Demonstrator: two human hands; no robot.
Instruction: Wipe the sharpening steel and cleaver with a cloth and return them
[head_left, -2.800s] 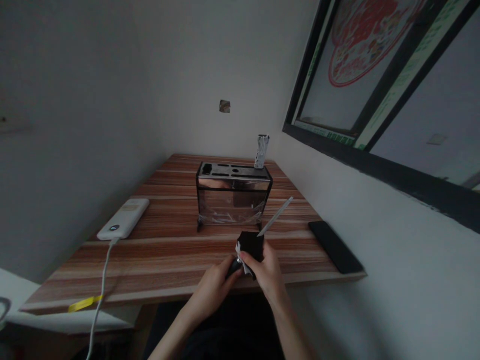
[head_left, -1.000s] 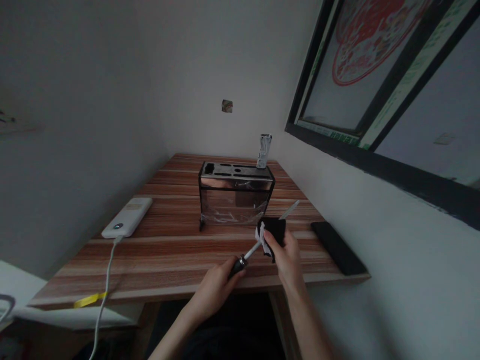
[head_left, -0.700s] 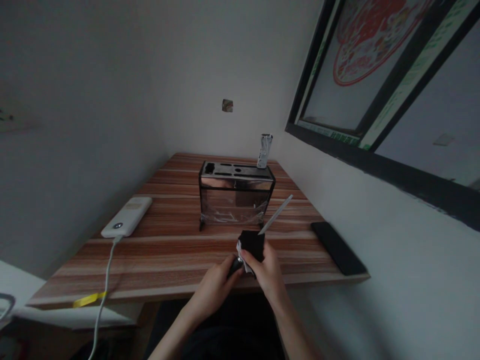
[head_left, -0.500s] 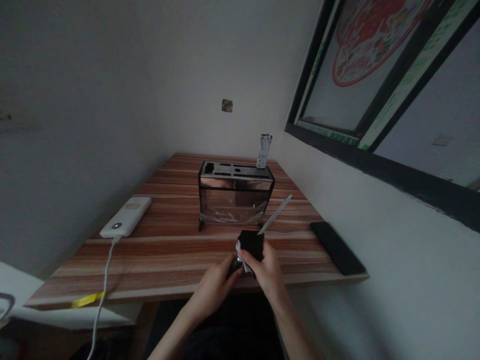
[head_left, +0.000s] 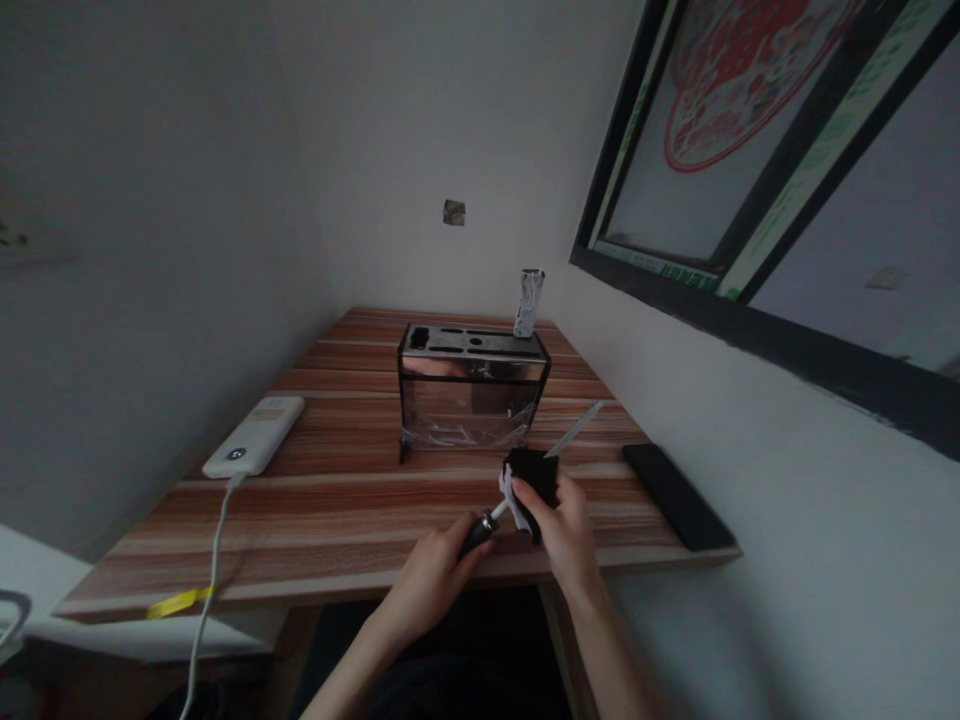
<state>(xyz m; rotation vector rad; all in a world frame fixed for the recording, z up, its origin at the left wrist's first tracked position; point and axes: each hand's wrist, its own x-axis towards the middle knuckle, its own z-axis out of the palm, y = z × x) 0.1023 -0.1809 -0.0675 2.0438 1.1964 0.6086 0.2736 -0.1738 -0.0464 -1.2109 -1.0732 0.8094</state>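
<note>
My left hand (head_left: 435,575) is wrapped round the dark handle of a knife (head_left: 478,532) with a silver collar. A narrow, pale blade runs from the handle toward the upper right, and its far part sticks out past a black cloth (head_left: 529,480). This cloth has a white, crumpled layer along its left side. My right hand (head_left: 566,530) is closed on the cloth around the middle of the blade, thumb on top. Both hands are above the table's front edge. Just beyond them stands a knife block (head_left: 472,365) with a slotted metal top and plastic film.
A wrapped handle (head_left: 529,302) rises from the block's right end. On the striped wooden table (head_left: 330,500) lie a white power bank (head_left: 255,435) with its cable at left and a black phone (head_left: 677,497) at right. Walls border the table; a framed window (head_left: 720,270) is at right.
My right hand has slid the black cloth to the right along the blade, away from the handle. A short stretch of blade now shows beside the collar. The left hand has shifted slightly right.
</note>
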